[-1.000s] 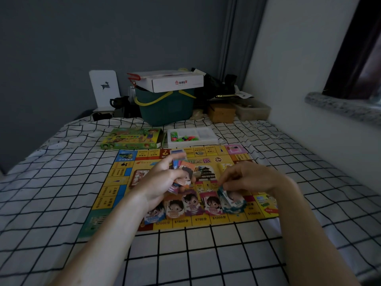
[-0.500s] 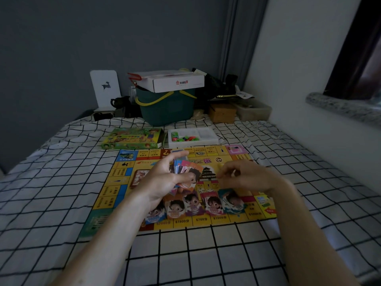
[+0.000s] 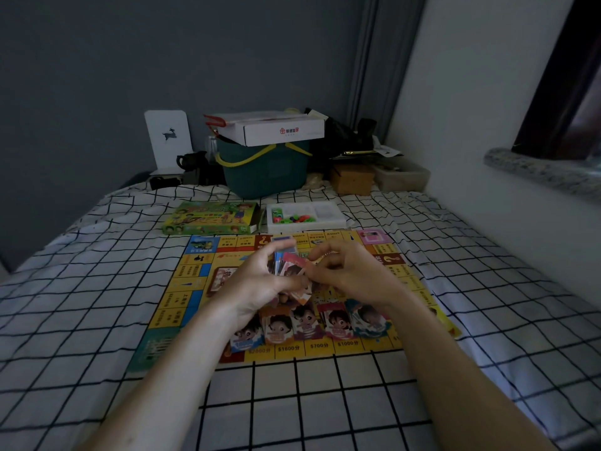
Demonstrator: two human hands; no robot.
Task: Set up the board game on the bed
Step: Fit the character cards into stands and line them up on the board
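Observation:
A yellow game board [image 3: 182,297] lies flat on the checked bed sheet [image 3: 81,304]. My left hand [image 3: 257,281] holds a stack of character cards [image 3: 287,268] upright above the board's middle. My right hand [image 3: 351,275] touches the stack from the right, its fingertips pinched on the front card. Several character cards [image 3: 309,323] lie in a row along the board's near edge, partly hidden by my wrists.
Beyond the board lie the green game box [image 3: 211,218] and a white tray [image 3: 328,213] of coloured pieces. A green bin [image 3: 263,170] topped by a white carton, a brown box [image 3: 353,179] and clutter stand at the bed's far end. A wall and windowsill are to the right.
My right hand left a card in the row on the board's near edge, then rose and moved left to the stack in my left hand.

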